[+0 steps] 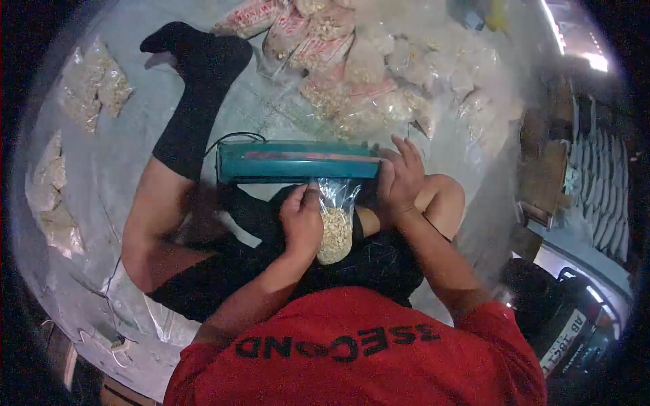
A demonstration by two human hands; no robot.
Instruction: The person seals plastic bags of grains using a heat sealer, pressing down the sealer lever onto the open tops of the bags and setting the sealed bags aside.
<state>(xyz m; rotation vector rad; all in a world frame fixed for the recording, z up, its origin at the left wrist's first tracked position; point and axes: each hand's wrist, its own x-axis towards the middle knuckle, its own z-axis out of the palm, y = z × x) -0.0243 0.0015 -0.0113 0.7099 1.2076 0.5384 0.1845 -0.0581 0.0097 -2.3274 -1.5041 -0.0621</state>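
A teal bar heat sealer [271,170] lies across in front of my lap, with a black cord at its left end. Below its front edge hangs a clear plastic bag [336,233], its lower part filled with small pale pieces like nuts. The bag's upper end meets the sealer's edge. My left hand [302,220] is closed on the bag's left side, close under the sealer. At the sealer's right end, my right hand [401,174] presses against it with the fingers stretched out and apart.
Many filled clear bags [325,51], some with red print, are heaped on the pale floor sheet [271,111] ahead. More filled bags [95,84] lie at the left. My bent legs frame the sealer. A motorcycle [569,325] stands at the lower right.
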